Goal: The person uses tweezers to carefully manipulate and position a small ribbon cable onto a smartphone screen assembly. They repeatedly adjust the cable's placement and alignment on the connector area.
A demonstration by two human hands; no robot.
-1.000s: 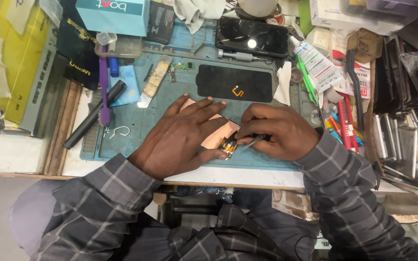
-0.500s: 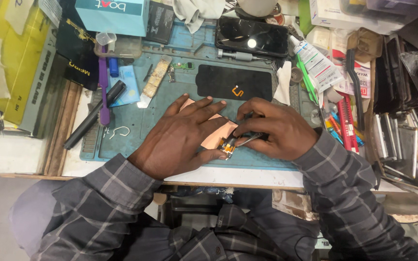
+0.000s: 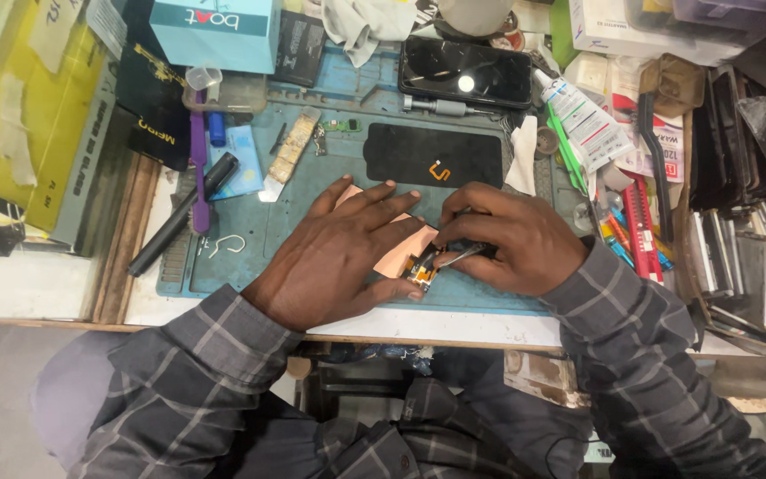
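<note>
- So I'm looking down at a thin copper-pink sheet lying flat near the front edge of the blue work mat, with a tiny gold-coloured part at its right corner.
- Left hand is spread flat on top of the sheet, fingers stretched out and pressing it down, not gripping anything.
- Right hand is curled in tight, pinching metal tweezers whose tips meet that little gold part. Can't make out if the tips actually clamp it.
- Just behind the hands there's a black phone screen panel lying on the mat, and further back a black phone with glare on it.
- Left side of the mat: a purple toothbrush and a black pen lying across each other.
- Right of the mat is a clutter of stuff, including a white tube and green tweezers.
- A pale blue box sits at the back left.
</note>
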